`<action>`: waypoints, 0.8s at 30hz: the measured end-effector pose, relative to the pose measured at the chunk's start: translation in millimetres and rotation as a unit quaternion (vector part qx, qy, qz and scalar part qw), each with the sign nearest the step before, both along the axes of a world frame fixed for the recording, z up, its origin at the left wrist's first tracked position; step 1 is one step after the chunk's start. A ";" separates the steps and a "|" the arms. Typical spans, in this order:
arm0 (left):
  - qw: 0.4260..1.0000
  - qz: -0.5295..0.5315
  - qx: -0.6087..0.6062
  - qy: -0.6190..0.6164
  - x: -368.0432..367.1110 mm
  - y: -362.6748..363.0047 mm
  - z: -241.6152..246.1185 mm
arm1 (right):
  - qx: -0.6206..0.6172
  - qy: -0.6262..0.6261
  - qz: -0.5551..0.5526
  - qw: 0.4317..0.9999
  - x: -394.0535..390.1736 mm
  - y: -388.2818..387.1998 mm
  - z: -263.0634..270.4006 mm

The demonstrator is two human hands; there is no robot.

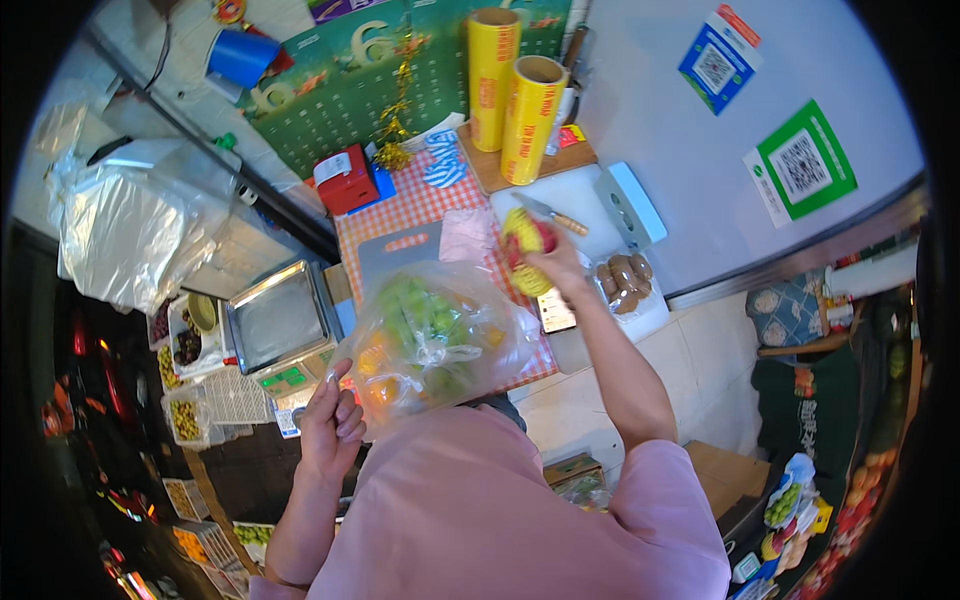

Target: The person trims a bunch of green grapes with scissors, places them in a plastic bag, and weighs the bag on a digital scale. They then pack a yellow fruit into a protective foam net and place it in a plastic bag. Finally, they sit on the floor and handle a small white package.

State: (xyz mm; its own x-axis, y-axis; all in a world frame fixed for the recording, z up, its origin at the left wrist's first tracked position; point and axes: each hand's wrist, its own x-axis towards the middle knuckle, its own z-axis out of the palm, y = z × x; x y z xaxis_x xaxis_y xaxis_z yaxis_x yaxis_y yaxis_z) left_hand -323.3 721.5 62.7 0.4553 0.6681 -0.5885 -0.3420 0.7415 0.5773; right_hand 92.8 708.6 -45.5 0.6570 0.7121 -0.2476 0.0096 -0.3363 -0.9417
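Note:
My right hand holds a red fruit in a yellow foam net over the right side of the table. Below that hand lies a lit phone. A knife with a wooden handle rests on the white cutting board just beyond. My left hand is raised at the left edge of a clear plastic bag holding green and orange fruit; whether its fingers grip the film cannot be made out.
A metal-topped scale stands left of the bag. Two yellow rolls of wrap stand upright on a wooden board. Packed brown fruit lies at the right, beside a light-blue box. A red device sits at the back left.

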 end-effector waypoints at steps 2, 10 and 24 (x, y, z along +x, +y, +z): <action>1.000 -0.015 0.002 -0.003 -3.0 0.8 -3.2 | 0.144 -0.008 0.042 0.989 4.8 -20.8 61.0; 0.774 -0.120 0.447 0.431 13.3 27.4 14.6 | 0.176 0.117 0.279 0.937 -117.0 -62.5 169.7; 0.229 -0.470 0.808 0.271 89.9 50.9 -38.3 | 0.064 -0.038 0.094 0.993 -121.2 -55.9 48.4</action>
